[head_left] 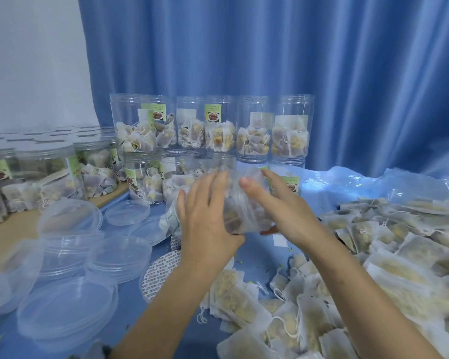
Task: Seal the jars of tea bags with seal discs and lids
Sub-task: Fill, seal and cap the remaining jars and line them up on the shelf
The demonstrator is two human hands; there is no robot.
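Blue pleated curtain (pixel 270 47) hangs behind, far beyond hands. White wall (pixel 29 55) at upper left of curtain. Blue tablecloth (pixel 187 330) spreads beneath hands and forearms. Bare wooden tabletop strip (pixel 3 234) left of left hand. Crumpled clear blue plastic sheet (pixel 360 182) right of right hand, beyond it.

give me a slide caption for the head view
Both hands, left hand and right hand, hold a clear jar of tea bags above the blue table.
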